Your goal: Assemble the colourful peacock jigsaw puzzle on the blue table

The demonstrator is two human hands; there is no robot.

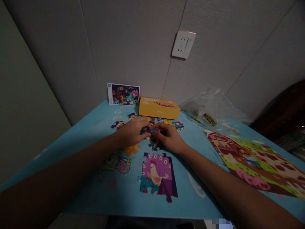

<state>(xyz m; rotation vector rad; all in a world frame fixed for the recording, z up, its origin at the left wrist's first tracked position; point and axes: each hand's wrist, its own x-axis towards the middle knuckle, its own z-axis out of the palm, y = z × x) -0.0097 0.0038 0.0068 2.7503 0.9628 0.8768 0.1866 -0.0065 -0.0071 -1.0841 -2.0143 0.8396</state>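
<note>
Light blue, with printed cartoon figures, is the surface of the bench (190, 205). The far edge of the bench adjoins the wall (133, 47).

Step in hand (judged): alignment of puzzle pieces. The dark piece cluster (154, 145) lies between and just below the hands, beyond the middle of the bench toward the far edge.

State of hands: the left hand (135, 131) is partly curled, with thumb and fingers slightly apart and dark printed card showing in the gap. The right hand (172, 137) is curled, thumb and forefinger close together at the same card. Whether either hand grips a piece or only presses on it cannot be told; shadow and fingers hide the contact.

Adjacent parts: a joined peacock section (157, 175) lies flat between the hands and the near edge, apart from the cluster. An orange piece (131, 149) lies beside the left wrist. The reference card (125, 94) stands at the far edge, left of the yellow box (159, 108).

Next move (judged): it calls for matching tab to socket, checking the print against the card, then pressing flat. Keep both wrists clear of the peacock section; a dragged sleeve or forearm could shift it.
</note>
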